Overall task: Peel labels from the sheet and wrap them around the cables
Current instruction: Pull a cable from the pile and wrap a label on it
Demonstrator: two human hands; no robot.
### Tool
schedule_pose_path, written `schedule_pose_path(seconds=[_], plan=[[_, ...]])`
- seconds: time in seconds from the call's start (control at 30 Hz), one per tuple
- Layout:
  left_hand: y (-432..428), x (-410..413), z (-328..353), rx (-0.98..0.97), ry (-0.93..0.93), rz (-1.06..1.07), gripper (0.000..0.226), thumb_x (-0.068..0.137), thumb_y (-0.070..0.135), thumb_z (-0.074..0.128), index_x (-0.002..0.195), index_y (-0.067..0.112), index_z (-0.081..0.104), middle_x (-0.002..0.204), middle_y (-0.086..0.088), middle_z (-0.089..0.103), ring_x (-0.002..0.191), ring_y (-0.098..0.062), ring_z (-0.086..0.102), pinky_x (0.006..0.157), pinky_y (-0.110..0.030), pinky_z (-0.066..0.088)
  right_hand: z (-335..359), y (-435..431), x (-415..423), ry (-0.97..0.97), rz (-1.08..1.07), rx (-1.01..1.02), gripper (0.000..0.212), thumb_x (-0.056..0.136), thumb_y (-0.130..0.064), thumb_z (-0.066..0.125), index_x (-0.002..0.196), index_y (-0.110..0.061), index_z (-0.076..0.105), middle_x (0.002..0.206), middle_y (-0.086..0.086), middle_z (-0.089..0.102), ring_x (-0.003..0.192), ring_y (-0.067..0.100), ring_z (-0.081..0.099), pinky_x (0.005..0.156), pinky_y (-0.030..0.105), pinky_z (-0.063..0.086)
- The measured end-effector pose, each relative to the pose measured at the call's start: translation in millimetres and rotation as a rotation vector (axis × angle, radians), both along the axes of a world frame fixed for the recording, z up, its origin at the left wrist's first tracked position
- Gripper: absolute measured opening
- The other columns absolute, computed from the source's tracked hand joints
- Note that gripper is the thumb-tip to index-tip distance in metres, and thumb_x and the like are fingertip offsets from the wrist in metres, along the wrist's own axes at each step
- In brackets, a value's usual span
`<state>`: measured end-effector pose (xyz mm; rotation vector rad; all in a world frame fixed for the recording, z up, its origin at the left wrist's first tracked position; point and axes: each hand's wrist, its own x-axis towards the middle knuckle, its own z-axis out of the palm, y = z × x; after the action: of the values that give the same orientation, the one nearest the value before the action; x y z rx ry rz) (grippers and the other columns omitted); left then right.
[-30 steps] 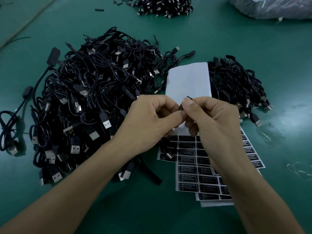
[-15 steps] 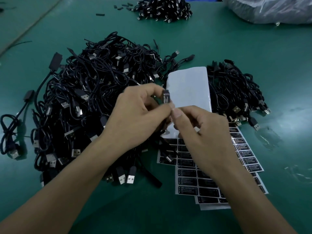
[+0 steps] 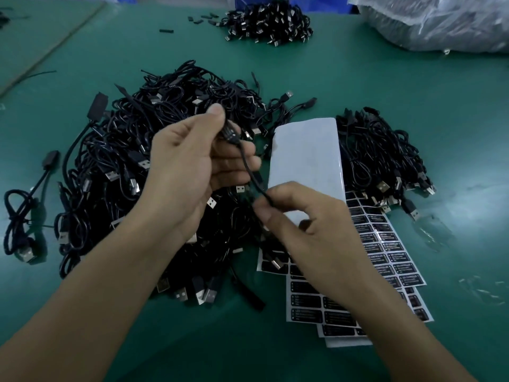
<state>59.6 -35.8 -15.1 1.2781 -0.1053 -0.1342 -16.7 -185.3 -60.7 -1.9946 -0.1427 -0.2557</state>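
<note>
My left hand [image 3: 192, 166] holds a black cable [image 3: 248, 169] up over the big pile, thumb and forefinger pinching its small black block with the label [image 3: 230, 132] on it. From that block the cable runs down to my right hand [image 3: 311, 224], which pinches it between thumb and fingertip. Under my right hand lie the label sheets [image 3: 385, 249], fanned out, with rows of black labels. The top sheet's upper part [image 3: 308, 155] is bare white backing.
A big heap of black USB cables [image 3: 132, 172] lies at left on the green table [image 3: 454, 119]. A smaller cable pile [image 3: 382, 161] sits right of the sheets. Another pile [image 3: 270, 23] and a clear plastic bag [image 3: 440, 20] lie at the back.
My hands have drawn apart: the left rose up and left with the labelled block, while the right slid down along the cable toward the sheets.
</note>
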Motion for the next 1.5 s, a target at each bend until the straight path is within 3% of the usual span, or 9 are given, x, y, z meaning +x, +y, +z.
schedule_pose_path(seconds=[0.3,0.53,0.67,0.73,0.8,0.97,1.13,1.3,1.5], plan=[[0.3,5.3,-8.4,-0.067,0.121,0.034,0.039,0.108,0.035,0.042,0.092,0.010,0.067,0.072,-0.008,0.074,0.063,-0.020,0.072,0.051,-0.027,0.055,40.6,-50.2,9.6,-0.064,-0.286,0.176,0.016,0.095,-0.018,0.066,0.094,-0.031,0.076,0.071,-0.002,0.075,0.066,0.009,0.071,0.053,0.015,0.050],[-5.2,4.5,-23.8,0.329,-0.010,-0.088,0.024,0.101,0.020,0.057,0.080,0.013,0.065,0.060,0.000,0.067,0.049,-0.011,0.059,0.045,-0.020,0.046,73.1,-98.7,55.2,-0.058,-0.685,-0.133,0.023,0.088,-0.022,0.059,0.073,-0.016,0.076,0.059,-0.003,0.070,0.036,0.001,0.042,0.037,0.011,0.033],[-9.1,1.3,-33.4,0.565,-0.154,-0.164,0.017,0.096,0.023,0.063,0.081,0.018,0.068,0.065,0.002,0.072,0.053,-0.008,0.064,0.049,-0.013,0.044,75.9,-106.3,73.2,0.083,-0.775,-0.310,0.028,0.085,-0.014,0.046,0.060,-0.002,0.050,0.051,0.015,0.044,0.053,0.017,0.024,0.045,0.033,0.032],[-9.3,0.3,-36.7,0.639,-0.196,-0.176,0.014,0.095,0.024,0.064,0.082,0.022,0.068,0.067,0.005,0.073,0.056,-0.006,0.066,0.050,-0.011,0.044,76.8,-106.1,77.9,0.177,-0.775,-0.351,0.029,0.085,-0.015,0.044,0.058,-0.013,0.034,0.054,0.005,0.028,0.056,0.020,0.017,0.049,0.034,0.029],[-9.5,-0.1,-38.2,0.680,-0.225,-0.173,0.014,0.095,0.025,0.065,0.082,0.023,0.068,0.067,0.008,0.073,0.058,-0.006,0.068,0.052,-0.011,0.046,76.8,-107.4,80.9,0.270,-0.764,-0.367,0.029,0.086,-0.022,0.044,0.059,-0.015,0.033,0.066,0.007,0.041,0.053,0.022,0.023,0.054,0.031,0.032],[-10.7,-0.6,-38.0,0.712,-0.247,-0.165,0.013,0.093,0.027,0.065,0.082,0.023,0.068,0.067,0.010,0.073,0.059,-0.006,0.068,0.057,-0.016,0.051,62.6,-99.2,94.1,0.256,-0.768,-0.583,0.045,0.096,-0.052,0.039,0.092,-0.015,0.064,0.112,0.020,0.059,0.088,0.039,0.054,0.077,0.041,0.039],[-10.9,0.4,-37.8,0.718,-0.245,-0.165,0.012,0.093,0.028,0.066,0.082,0.024,0.067,0.067,0.011,0.072,0.058,-0.004,0.068,0.057,-0.017,0.052,35.2,-83.9,92.0,0.097,-0.598,-0.862,0.052,0.100,-0.057,0.041,0.090,-0.014,0.067,0.088,0.013,0.063,0.087,0.038,0.055,0.072,0.041,0.043],[-10.4,0.0,-38.1,0.722,-0.246,-0.158,0.012,0.093,0.027,0.066,0.082,0.024,0.067,0.067,0.010,0.072,0.059,-0.007,0.068,0.055,-0.019,0.054,23.3,-86.3,85.9,0.163,-0.506,-1.047,0.046,0.092,-0.059,0.054,0.098,-0.018,0.074,0.097,0.010,0.067,0.110,0.036,0.051,0.095,0.046,0.038],[-10.3,-0.7,-37.3,0.715,-0.245,-0.152,0.012,0.093,0.028,0.067,0.081,0.025,0.067,0.067,0.009,0.072,0.059,-0.009,0.068,0.055,-0.020,0.054,29.6,-89.5,80.8,0.031,-0.523,-0.913,0.031,0.096,-0.040,0.060,0.109,-0.015,0.075,0.104,0.015,0.067,0.103,0.038,0.056,0.093,0.046,0.045]])
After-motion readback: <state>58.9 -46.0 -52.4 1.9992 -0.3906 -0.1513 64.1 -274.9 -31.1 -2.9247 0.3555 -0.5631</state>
